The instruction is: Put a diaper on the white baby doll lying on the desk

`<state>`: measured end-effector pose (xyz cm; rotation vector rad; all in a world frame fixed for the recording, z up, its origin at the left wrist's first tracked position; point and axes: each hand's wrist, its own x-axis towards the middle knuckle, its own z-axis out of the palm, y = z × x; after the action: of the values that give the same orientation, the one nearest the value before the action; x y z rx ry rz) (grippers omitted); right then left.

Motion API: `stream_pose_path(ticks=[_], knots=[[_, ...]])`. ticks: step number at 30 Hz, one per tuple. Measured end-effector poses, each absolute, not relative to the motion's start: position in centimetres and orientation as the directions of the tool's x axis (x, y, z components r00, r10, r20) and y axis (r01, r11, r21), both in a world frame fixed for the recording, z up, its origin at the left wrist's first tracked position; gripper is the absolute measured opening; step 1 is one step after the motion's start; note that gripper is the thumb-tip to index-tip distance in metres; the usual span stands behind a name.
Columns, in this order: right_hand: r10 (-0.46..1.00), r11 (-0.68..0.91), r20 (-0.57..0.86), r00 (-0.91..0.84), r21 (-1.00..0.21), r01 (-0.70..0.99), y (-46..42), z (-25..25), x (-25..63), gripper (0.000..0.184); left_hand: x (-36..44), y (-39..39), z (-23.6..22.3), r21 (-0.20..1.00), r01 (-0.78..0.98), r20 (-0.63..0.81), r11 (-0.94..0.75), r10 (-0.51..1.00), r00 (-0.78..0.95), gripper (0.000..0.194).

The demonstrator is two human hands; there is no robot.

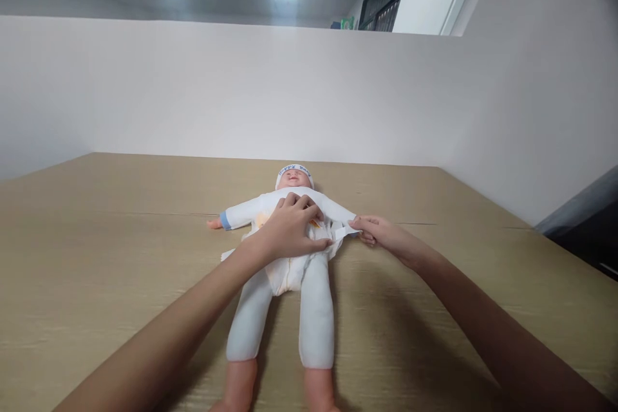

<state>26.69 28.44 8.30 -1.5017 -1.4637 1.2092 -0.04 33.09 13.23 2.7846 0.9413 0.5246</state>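
On the table (pixel 145 270), middle of the near half: baby doll (pixel 316 328) lying on its back, head towards the wall (pixel 232 90), lower legs towards the person. Diaper (pixel 286 277) sits around the hips, over the white suit.

Step in hand (judged): side tab (pixel 344 232) drawn outward while the diaper front is pinned. Left hand (pixel 292 228) lies palm down across the doll's belly, fingers spread and slightly bent, thumb reaching towards the tabbed side. Right hand (pixel 389 235) narrow, thumb and fingertips pinching the tab beside the doll's hand (pixel 367 239). Opposite flap (pixel 226 255) sticks out past the far hip, not held.

Next move, as judged from this hold: calls for steady pressure from the left hand and even, light tension on the tab; a hard pull could skew the front or crease the thin side panel.

Materials: diaper white, soft-looking, puckered at the leg edges, with pale orange print. Tab flat, thin, strip-like. Suit matt white cloth, smooth over rounded, padded-looking legs; blue cuff (pixel 224 220) at the wrist. Cap (pixel 295 169) close-fitting, white, dark lettering. Lower legs bare, smooth, pinkish, probably moulded plastic or vinyl. Table top tan, faint grain, a thin seam running crosswise.
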Motion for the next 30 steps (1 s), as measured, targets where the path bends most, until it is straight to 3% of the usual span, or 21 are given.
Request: stream_pose_path(ticks=[8,14,20,30], knots=[[0.995,0.012,-0.027,-0.094,-0.920,0.393,29.6,10.2,23.3,0.061,0.0,33.2,13.0,0.276,0.564,0.281,-0.778,0.626,0.727,0.056],[0.993,0.020,-0.033,-0.113,-0.898,0.439,31.1,10.7,20.8,0.055,0.0,33.1,12.8,0.320,0.554,0.288,-0.769,0.636,0.716,0.083],[0.989,-0.005,-0.075,-0.128,-0.879,0.476,32.0,9.7,20.0,0.039,0.2,32.9,13.0,0.303,0.563,0.262,-0.769,0.635,0.727,0.091],[0.986,0.001,-0.076,-0.150,-0.888,0.459,31.3,10.8,20.0,0.045,-0.2,32.8,13.6,0.361,0.538,0.211,-0.762,0.628,0.749,0.080]])
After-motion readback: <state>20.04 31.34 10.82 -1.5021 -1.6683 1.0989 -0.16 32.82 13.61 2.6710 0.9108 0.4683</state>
